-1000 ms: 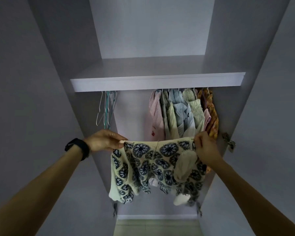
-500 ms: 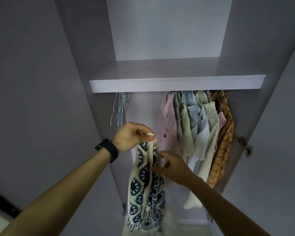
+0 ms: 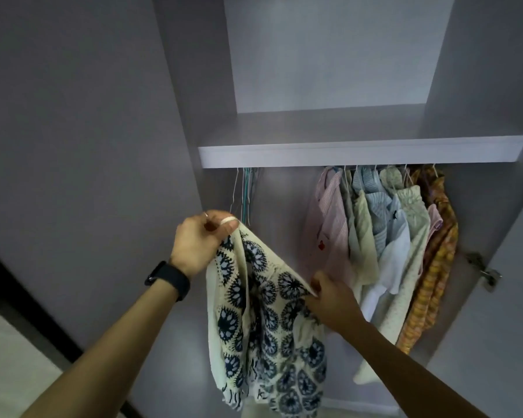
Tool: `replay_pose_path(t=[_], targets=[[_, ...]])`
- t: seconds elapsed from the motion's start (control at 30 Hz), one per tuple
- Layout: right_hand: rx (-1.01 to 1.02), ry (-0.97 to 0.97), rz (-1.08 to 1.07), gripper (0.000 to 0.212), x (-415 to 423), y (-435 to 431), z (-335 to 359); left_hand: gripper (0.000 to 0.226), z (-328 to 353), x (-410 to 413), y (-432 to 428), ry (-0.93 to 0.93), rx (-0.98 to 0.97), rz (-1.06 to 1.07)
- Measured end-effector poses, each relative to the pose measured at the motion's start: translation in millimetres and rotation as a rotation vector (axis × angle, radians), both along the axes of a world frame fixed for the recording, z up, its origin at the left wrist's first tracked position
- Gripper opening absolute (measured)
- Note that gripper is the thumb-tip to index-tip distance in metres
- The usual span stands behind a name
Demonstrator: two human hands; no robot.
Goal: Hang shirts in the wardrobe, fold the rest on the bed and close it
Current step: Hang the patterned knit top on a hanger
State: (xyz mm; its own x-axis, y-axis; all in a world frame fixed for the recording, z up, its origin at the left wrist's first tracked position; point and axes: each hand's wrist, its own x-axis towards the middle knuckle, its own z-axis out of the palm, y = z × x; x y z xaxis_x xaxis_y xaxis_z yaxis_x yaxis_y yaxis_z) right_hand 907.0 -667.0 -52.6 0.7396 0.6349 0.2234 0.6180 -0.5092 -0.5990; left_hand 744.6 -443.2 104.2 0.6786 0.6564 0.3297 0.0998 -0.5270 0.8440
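Observation:
A cream crochet top (image 3: 263, 336) with dark blue flower motifs hangs in front of the open wardrobe. My left hand (image 3: 201, 241) grips its upper corner, where something white shows between the fingers. Lower and to the right, my right hand (image 3: 332, 300) pinches another edge of the same top, so the cloth slopes between both hands. Several shirts (image 3: 384, 236) hang on hangers at the right end of the rail, under the shelf (image 3: 363, 152).
A bunch of bare wire hangers (image 3: 245, 191) hangs at the rail's left end, just behind my left hand. The wardrobe doors stand open on both sides, with a metal hinge (image 3: 483, 271) on the right. The gap between hangers and shirts is unoccupied.
The top was stretched wide between both hands; my right hand let go, the cloth dropped to hang from my left hand, and my right hand has now taken a lower edge. The view shifted left.

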Motion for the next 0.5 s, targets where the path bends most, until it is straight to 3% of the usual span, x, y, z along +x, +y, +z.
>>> replay_pose_path(t=[0.17,0.33,0.5], targets=[[0.130,-0.036,-0.098,0.029,10.1,-7.8,19.5,0.008,-9.8,-13.4,7.6,0.025,0.120,0.169],[0.262,0.165,-0.072,0.028,13.6,5.2,55.9,0.009,-27.3,-3.9,-11.2,0.159,0.138,-0.050],[0.173,0.138,0.029,0.021,24.9,15.5,75.9,0.021,-39.6,24.3,-45.1,0.231,0.100,-0.220]])
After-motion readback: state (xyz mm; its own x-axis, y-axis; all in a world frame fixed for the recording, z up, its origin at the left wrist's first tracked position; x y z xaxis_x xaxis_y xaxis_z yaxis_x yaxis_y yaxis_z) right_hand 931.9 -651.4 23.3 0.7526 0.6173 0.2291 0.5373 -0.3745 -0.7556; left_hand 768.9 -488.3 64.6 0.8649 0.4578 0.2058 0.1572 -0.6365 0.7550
